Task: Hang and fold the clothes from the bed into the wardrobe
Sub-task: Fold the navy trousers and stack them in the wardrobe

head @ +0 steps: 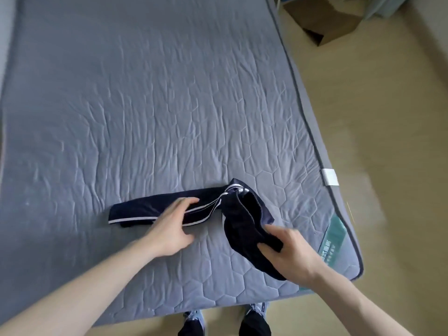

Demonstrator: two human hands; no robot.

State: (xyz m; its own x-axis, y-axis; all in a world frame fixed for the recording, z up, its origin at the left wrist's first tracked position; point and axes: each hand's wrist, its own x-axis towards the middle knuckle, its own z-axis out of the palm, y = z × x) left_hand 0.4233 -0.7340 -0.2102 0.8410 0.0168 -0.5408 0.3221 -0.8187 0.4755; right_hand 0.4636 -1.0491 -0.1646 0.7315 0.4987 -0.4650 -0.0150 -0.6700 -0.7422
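A dark navy garment with white side stripes lies on the grey quilted mattress near its front edge, folded into a long narrow strip. My left hand rests flat on the middle of the strip, fingers spread. My right hand pinches the garment's right end, which is bent back toward me and lifted a little off the mattress. The wardrobe is not in view.
The mattress's right edge runs diagonally, with a white tag and a green label near its front corner. A brown cardboard box stands on the beige floor at the upper right. My shoes show below the mattress's front edge.
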